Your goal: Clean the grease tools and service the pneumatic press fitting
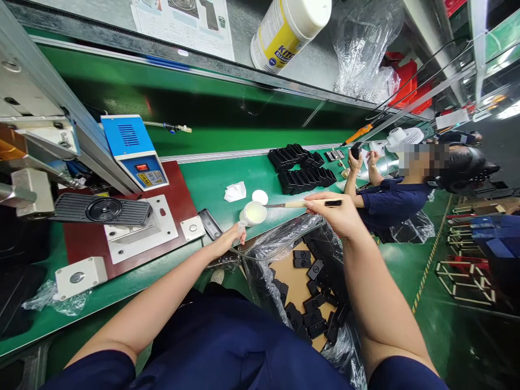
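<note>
In my right hand (335, 214) is a brush (294, 204) with a pale wooden handle, held nearly level and pointing left. Its far end reaches the rim of a small white tub (255, 214) of pale yellow paste; the bristles are hard to make out. My left hand (229, 240) is closed at the tub's near left side and grips it there, the fingers partly hidden. Just behind the tub lie a round white lid (259, 196) and a crumpled white tissue (235, 191). A black rectangular shell (210, 223) rests left of the tub.
Left stands a press fixture with a black ribbed part (103, 209), white button boxes (192, 228) and a blue control box (134, 151). Black parts (300, 168) stand in rows on the green bench. Below is a plastic-lined carton (298, 276) of black pieces. A co-worker (394, 197) sits right.
</note>
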A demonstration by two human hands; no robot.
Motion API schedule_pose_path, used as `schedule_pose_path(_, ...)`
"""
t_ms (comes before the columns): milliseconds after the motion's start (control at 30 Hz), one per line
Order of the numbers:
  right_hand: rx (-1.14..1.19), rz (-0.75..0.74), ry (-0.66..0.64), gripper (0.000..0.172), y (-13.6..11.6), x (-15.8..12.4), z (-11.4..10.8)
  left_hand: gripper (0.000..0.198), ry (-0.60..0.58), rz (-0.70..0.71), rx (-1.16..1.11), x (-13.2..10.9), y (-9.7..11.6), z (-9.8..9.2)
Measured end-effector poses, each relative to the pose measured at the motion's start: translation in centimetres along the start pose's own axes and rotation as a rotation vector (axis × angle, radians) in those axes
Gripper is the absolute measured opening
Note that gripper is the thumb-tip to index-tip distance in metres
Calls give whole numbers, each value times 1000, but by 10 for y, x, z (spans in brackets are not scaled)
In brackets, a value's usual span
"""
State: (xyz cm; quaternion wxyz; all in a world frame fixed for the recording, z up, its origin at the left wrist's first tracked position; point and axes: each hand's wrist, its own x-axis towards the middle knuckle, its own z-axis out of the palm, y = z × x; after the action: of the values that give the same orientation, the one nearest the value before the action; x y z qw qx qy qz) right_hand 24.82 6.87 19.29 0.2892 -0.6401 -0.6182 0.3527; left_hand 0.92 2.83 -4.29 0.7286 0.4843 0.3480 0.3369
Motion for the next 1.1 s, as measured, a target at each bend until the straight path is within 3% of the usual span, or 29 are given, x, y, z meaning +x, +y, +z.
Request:
schedule_pose_path(233,-194,73,0,29,62,29,72,37,314,30,150,13,-25,-8)
schedule_pose_path(400,-224,146,18,22,84,38,99,37,454,-23,253,28,-35,-6)
schedule_pose_path(533,-203,227,60,19,94,40,111,71,576,6,414,41,-38,6)
schedule_pose_path(633,-151,293,92,19,104,41,117,83,599,57,518,51,-39,14)
schedule_pose_path(867,41,413,153,21,132,42,122,73,668,102,548,67,-47,19)
schedule_pose_path(1100,260,487,184,21,137,41,121,72,698,43,586,68,-46,17)
